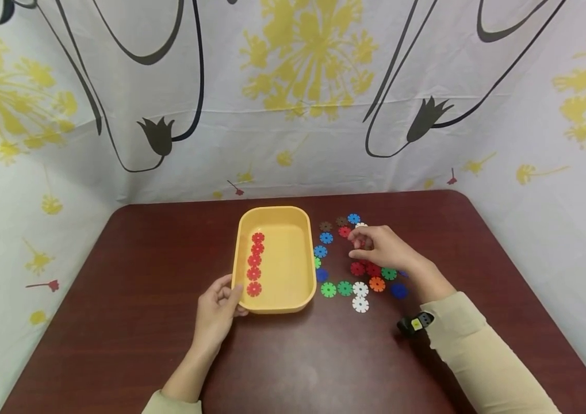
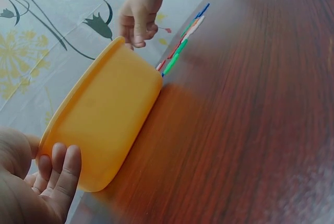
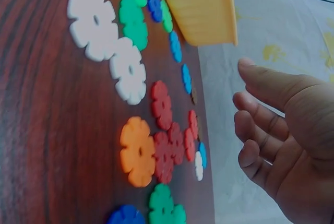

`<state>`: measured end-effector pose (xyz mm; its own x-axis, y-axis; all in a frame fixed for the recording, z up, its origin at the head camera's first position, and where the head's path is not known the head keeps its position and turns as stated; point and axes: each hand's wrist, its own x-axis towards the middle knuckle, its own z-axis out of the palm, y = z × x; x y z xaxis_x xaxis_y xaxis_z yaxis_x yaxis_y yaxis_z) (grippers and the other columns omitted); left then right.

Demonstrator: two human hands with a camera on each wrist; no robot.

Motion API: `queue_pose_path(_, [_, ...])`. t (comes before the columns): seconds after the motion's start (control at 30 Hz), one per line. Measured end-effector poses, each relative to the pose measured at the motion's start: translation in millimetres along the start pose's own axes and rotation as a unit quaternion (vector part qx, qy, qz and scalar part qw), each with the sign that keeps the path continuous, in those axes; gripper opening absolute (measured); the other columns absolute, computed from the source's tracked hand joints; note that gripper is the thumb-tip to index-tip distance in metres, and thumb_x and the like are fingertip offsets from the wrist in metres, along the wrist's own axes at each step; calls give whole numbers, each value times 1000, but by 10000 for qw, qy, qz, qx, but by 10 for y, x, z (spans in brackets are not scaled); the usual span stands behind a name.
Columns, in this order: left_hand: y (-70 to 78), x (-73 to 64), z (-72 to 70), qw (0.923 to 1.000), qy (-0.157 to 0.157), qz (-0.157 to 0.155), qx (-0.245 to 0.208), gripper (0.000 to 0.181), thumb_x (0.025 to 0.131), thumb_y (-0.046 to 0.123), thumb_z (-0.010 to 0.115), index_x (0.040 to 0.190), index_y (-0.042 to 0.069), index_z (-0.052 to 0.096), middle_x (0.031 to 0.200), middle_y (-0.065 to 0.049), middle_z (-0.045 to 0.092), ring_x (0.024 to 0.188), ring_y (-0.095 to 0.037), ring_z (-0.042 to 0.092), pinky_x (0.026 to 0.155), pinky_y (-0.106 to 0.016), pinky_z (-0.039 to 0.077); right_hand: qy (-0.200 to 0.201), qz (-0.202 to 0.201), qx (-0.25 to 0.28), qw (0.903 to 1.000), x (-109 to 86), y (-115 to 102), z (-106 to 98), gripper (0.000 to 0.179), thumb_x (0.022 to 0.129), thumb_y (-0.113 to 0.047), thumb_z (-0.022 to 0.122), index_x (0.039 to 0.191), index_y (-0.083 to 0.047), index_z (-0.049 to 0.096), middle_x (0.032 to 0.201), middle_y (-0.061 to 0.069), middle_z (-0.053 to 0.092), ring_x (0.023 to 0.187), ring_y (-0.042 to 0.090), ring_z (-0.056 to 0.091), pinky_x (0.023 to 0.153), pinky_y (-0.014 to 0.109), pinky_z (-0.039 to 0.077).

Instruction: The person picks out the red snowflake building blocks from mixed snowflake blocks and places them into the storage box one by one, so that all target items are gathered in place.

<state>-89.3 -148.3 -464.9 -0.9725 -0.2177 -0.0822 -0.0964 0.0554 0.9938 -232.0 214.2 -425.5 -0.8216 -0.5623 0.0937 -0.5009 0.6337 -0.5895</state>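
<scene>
A yellow plastic tray (image 1: 274,310) sits near the middle of the table, with several red flower-shaped discs (image 1: 254,260) in a column along its left inner side. My left hand (image 1: 216,310) grips the tray's near left corner, thumb at the rim and fingers against the outer wall. Above the loose discs to the right of the tray hovers my right hand (image 1: 388,250). Its fingers are loosely bent, and the right wrist view shows nothing between them. Below it lie red discs (image 3: 163,151), an orange disc (image 3: 138,152) and white discs (image 3: 94,23). The hand partly hides some discs in the head view.
More discs in green (image 1: 328,289), blue (image 1: 326,237) and brown (image 1: 326,226) lie flat beside the tray's right side. A dark red-brown table (image 1: 158,276) holds everything. Patterned cloth (image 1: 210,103) hangs behind the table's far edge. A black strap with a small device (image 1: 416,324) is at the right wrist.
</scene>
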Motion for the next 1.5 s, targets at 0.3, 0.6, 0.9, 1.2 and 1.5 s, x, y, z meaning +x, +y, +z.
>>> queue_pose_path(0.3, [-5, 14, 3, 10000, 19, -8, 1, 42, 100, 10, 64, 137, -6, 53, 85, -23, 62, 62, -13, 66, 62, -30, 63, -347, 195, -110, 9991, -44, 139, 36, 31, 88, -10, 79, 115, -1, 68, 90, -1, 64, 75, 15, 57, 67, 30, 54])
queue_pose_path(0.6, [-15, 11, -7, 10000, -5, 21, -13, 42, 100, 11, 65, 137, -5, 53, 85, -23, 62, 62, -13, 66, 62, -31, 63, -572, 333, -253, 9975, -52, 240, 89, 24, 92, -1, 73, 115, -2, 68, 92, 2, 65, 76, 16, 57, 68, 31, 54])
queue_pose_path(0.9, [-33, 21, -2, 10000, 37, 52, 33, 41, 100, 11, 64, 137, -5, 54, 86, -25, 63, 62, -13, 67, 62, -31, 63, -462, 139, -416, 9980, 0, 247, 184, 21, 89, -6, 78, 107, -2, 69, 84, 1, 65, 71, 14, 55, 65, 30, 53])
queue_pose_path(1.2, [-34, 35, 6, 10000, 40, 60, 34, 42, 101, 10, 64, 138, -6, 53, 87, -27, 62, 62, -13, 66, 62, -30, 63, -366, 62, -565, 9977, 67, 201, 243, 24, 90, -20, 79, 106, -4, 72, 85, 1, 66, 66, 12, 54, 63, 30, 52])
queue_pose_path(1.5, [-33, 24, 2, 10000, 61, 45, 27, 41, 101, 9, 63, 137, -5, 54, 86, -26, 62, 61, -14, 66, 61, -32, 63, -822, -59, -615, 9947, 112, 151, 257, 21, 89, -15, 80, 105, -4, 72, 94, 4, 63, 80, 17, 55, 72, 32, 53])
